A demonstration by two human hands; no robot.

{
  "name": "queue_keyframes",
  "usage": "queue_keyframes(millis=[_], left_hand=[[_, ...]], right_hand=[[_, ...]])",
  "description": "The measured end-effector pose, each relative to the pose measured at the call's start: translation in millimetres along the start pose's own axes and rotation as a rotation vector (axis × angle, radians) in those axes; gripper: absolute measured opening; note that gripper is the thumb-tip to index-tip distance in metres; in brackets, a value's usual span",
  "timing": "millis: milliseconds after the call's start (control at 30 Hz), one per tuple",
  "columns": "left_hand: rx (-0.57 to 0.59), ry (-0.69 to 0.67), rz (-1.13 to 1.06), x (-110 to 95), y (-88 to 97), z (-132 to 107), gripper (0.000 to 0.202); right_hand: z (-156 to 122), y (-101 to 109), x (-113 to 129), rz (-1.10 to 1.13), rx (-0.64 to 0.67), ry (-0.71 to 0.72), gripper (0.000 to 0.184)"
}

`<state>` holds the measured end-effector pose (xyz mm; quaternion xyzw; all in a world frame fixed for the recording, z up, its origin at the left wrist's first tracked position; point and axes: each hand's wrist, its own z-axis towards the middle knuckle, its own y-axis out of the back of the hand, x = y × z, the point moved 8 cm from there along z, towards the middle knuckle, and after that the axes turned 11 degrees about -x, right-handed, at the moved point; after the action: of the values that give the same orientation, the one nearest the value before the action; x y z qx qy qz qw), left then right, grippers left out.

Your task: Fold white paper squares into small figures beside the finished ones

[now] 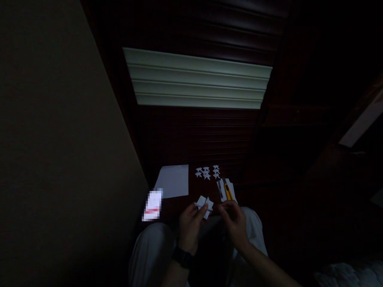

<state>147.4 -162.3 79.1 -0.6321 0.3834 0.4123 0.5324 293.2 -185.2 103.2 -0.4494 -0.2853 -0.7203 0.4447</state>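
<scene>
My left hand (191,221) pinches a folded white paper piece (202,201) with several pointed flaps, its thumb lying on top. Just to the right, my right hand (235,223) has its fingers curled, thumb and forefinger close together, apart from the paper. Nothing shows between those fingertips, though the light is dim. Beyond the hands, several small folded paper shapes (206,174) sit in clusters on the dark table (193,187). A yellow utility knife (228,190) rests on white paper (232,189) near my right hand, beside a slim dark tool (220,189).
A white paper sheet (172,181) lies at the table's left. A bright, pixelated item (152,205) is at the left edge, near my knee (152,239). Behind the table stands a dark slatted panel (197,131) with a pale band; a wall (68,151) closes off the left.
</scene>
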Motion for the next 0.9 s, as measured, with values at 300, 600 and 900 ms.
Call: queue_keyframes(millis=[300, 600, 900], left_hand=[[-0.139, -0.151, 0.12, -5, 7.2, 3, 0.028], [-0.137, -0.126, 0.015, -2, 1.7, -7, 0.03], [0.021, -0.144, 0.224, -21, 11.5, 11, 0.026]], right_hand=[[-2, -34, -20, -0.001, 0.135, -0.133, 0.03], [1, -28, -8, -0.056, 0.008, -0.067, 0.025], [21, -31, 1, -0.176, 0.252, 0.03, 0.03]])
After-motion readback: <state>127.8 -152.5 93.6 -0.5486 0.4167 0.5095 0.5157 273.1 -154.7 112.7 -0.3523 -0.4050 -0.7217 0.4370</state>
